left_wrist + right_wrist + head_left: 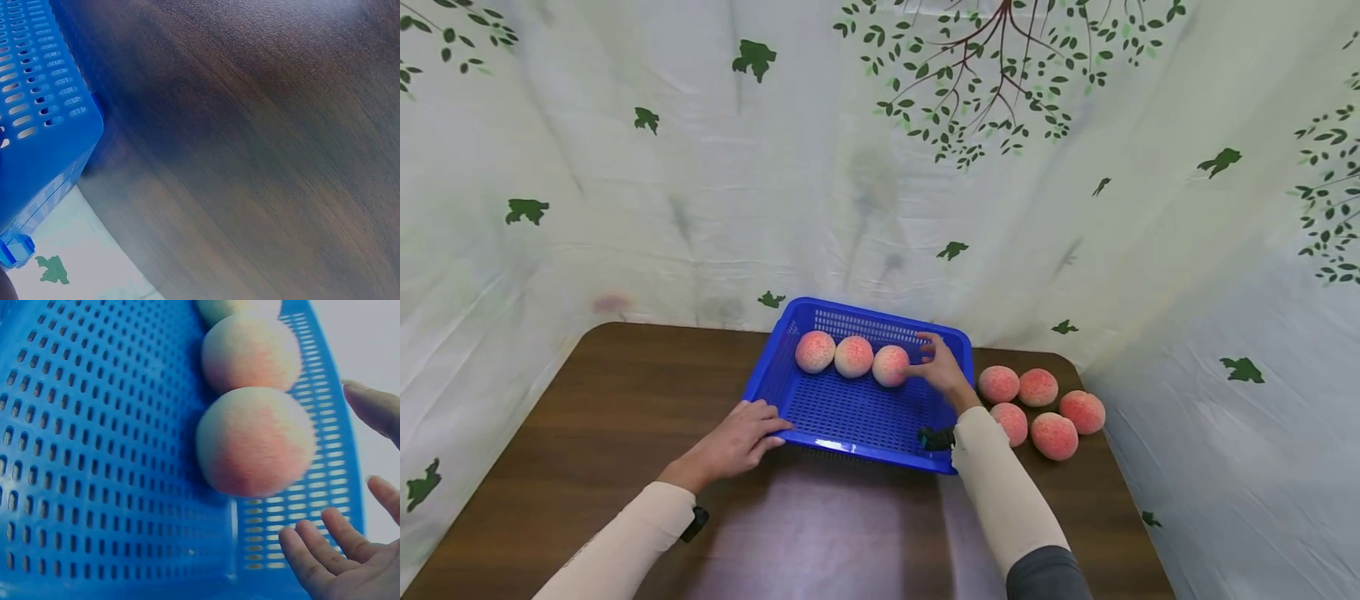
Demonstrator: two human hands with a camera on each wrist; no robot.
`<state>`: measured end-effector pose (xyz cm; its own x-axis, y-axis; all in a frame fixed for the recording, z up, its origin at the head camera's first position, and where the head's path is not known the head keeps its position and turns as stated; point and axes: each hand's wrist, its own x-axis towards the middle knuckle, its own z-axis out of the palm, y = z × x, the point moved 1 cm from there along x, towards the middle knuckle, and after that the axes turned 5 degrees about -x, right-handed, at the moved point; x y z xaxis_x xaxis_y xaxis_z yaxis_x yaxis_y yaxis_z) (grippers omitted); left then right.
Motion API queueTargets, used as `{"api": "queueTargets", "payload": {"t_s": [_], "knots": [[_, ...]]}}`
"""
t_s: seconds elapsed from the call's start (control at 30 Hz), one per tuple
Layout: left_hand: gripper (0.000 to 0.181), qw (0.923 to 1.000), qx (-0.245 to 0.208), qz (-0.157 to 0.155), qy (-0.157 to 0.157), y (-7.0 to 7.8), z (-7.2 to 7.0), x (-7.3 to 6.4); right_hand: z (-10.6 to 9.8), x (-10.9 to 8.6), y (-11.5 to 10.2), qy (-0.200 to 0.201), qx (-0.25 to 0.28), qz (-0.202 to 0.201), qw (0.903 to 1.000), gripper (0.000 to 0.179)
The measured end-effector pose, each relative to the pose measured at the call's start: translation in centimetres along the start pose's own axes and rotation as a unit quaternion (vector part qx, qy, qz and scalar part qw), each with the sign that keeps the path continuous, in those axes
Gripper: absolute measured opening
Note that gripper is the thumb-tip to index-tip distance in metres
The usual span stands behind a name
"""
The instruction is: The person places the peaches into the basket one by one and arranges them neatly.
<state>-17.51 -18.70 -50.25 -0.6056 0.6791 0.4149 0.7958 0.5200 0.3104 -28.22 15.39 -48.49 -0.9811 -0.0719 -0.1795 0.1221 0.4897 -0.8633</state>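
Three pink-and-cream peaches (pixel 853 357) sit in a row along the back of a blue perforated plastic basket (pixel 850 447). My left hand (pixel 741 437) grips the basket's rim at the near left corner, fingers over the edge. Over the basket's right part, my right hand (pixel 942 368) has its fingers spread, with nothing held between them. Its thumb overlaps the rightmost peach (pixel 891 367) in the head view. From the right wrist, that same peach (pixel 256 442) appears apart from the spread fingers (pixel 312 556).
Several more peaches (pixel 1054 436) lie grouped on the brown wooden table (pixel 647 392), right of the basket. A pale cloth (pixel 700 167) printed with leaves hangs behind the table and along its sides. A dark band (pixel 698 523) is on the left wrist.
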Motion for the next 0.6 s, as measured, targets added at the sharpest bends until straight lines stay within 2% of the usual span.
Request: {"api": "queueTargets", "payload": {"t_s": [0.1,0.33,0.6], "knots": [[0.016,1.0,0.0,-0.006,-0.002,-0.1,0.0,-0.1,-0.8,-0.6,-0.3,-0.006,0.011,-0.015,0.9998,0.079],[0.016,0.9997,0.006,-0.019,-0.015,-0.2,0.0,-0.2,-2.7,-2.1,0.2,-0.009,0.031,-0.021,0.9993,0.075],[0.016,0.9994,0.005,-0.023,-0.026,-0.2,0.1,-0.1,-4.8,-3.9,0.7,-0.005,0.051,-0.064,0.9966,0.064]]}}
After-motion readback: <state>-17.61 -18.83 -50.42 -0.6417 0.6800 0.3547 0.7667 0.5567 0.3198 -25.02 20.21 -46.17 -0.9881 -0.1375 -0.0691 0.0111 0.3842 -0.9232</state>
